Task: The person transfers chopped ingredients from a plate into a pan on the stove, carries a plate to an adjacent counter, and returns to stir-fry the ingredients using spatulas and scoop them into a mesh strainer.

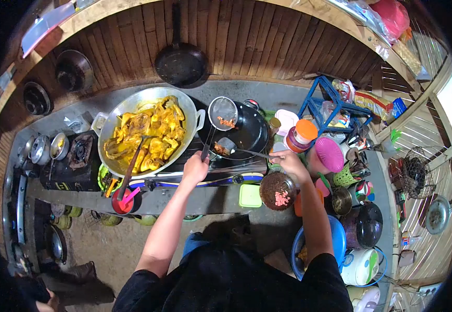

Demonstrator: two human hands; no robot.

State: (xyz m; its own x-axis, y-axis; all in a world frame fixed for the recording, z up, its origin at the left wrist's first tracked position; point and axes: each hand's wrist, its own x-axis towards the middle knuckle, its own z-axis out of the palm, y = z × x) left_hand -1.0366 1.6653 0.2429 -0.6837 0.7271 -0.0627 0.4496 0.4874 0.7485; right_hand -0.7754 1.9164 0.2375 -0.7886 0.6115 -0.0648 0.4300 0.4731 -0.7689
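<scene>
My left hand point(196, 167) is closed round the dark handle of a strainer point(223, 113), which hangs over the black wok point(252, 130) with some reddish bits in its mesh. In my right hand point(287, 161) is the handle of a spatula point(226, 146); its metal blade is low in the wok, beside more reddish-brown food. Just below my right hand sits a round brown bowl point(272, 188) holding pink pieces. Left of the wok, a large pan point(194, 112) contains yellow chicken-like pieces, with a wooden-handled ladle point(132, 171) resting in it.
A second burner point(80, 151) is at the left. Containers with orange point(306, 130) and pink point(330, 154) lids crowd the right, near a blue rack point(335, 104). A green lidded box point(250, 195) sits at the front edge. Another person's hand point(49, 302) shows at bottom left.
</scene>
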